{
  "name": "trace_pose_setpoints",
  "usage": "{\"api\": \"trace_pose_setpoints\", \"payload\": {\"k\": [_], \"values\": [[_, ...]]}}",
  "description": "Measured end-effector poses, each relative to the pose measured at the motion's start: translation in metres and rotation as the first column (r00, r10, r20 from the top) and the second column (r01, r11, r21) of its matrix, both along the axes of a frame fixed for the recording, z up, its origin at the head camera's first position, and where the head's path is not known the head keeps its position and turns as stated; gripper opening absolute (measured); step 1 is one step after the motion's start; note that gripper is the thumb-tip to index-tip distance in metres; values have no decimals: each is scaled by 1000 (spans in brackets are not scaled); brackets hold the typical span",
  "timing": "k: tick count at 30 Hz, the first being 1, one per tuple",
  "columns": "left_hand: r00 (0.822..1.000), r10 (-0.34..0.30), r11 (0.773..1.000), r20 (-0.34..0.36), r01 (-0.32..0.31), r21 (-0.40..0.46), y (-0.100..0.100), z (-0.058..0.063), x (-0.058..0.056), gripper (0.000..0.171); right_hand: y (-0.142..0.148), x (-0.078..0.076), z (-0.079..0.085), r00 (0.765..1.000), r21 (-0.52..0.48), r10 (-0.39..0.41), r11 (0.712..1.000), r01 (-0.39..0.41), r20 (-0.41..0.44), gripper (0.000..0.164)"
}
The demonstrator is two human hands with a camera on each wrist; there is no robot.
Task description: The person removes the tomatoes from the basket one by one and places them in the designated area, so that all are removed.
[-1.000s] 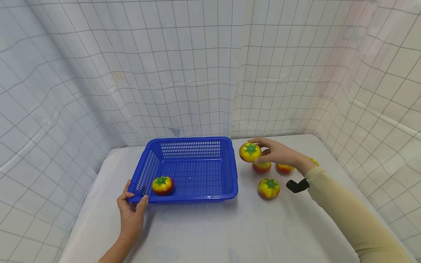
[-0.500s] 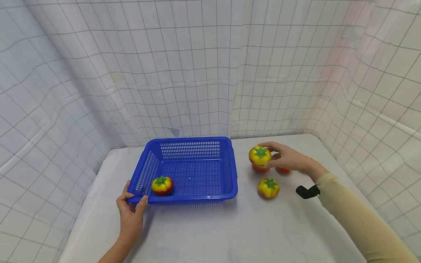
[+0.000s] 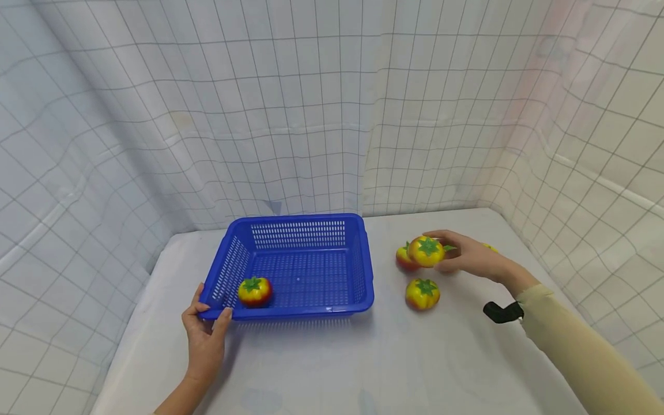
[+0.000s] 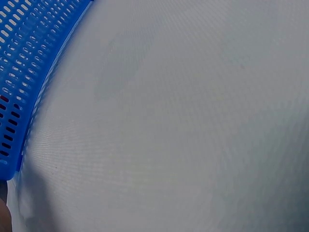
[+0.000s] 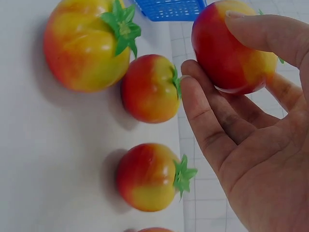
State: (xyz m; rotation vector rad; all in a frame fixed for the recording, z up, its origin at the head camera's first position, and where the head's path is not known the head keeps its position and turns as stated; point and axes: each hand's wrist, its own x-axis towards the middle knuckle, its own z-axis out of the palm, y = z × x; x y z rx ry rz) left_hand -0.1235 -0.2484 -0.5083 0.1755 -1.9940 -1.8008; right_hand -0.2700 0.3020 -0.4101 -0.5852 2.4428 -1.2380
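Observation:
My left hand (image 3: 204, 347) grips the front left corner of a blue plastic basket (image 3: 290, 313), thumb on the rim; the left wrist view catches only the basket's slotted side (image 4: 29, 58) and a sliver of hand. Inside the basket, near that corner, lies a red-and-yellow tomato (image 3: 255, 292) with a green star-shaped top. To the basket's right, my right hand (image 3: 469, 256) holds another such tomato (image 3: 426, 251) above the table, between thumb and fingers. In the right wrist view the held tomato (image 5: 227, 55) shows its red underside.
More tomatoes stand on the white table right of the basket: a front one (image 3: 422, 294), one partly behind the held tomato (image 3: 404, 258), and one mostly hidden by the right hand (image 3: 489, 248). A gridded white curtain (image 3: 311, 115) surrounds the table's back and sides.
My right hand has moved right, away from the basket, with the tomato still in its grip. The left hand, the basket and the tomato inside it stay put.

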Motion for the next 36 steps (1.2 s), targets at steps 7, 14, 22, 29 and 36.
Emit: {"api": "trace_pose_setpoints", "payload": {"k": [7, 14, 22, 29, 36], "values": [[1000, -10, 1000, -11, 10, 16, 1, 1, 0, 40, 18, 10, -9, 1000, -32, 0, 999, 0, 17, 62], [999, -19, 999, -33, 20, 36, 1, 1, 1, 40, 36, 19, -17, 999, -3, -36, 999, 36, 21, 65], [999, -23, 999, -39, 25, 40, 1, 0, 1, 40, 54, 28, -24, 996, 57, -71, 996, 68, 54, 68], [998, -25, 999, -49, 27, 32, 0, -1, 1, 40, 70, 34, -33, 993, 111, -70, 992, 60, 90, 72], [999, -26, 999, -47, 27, 26, -1, -2, 0, 40, 76, 36, -45, 989, 88, -66, 995, 54, 136, 70]]}}
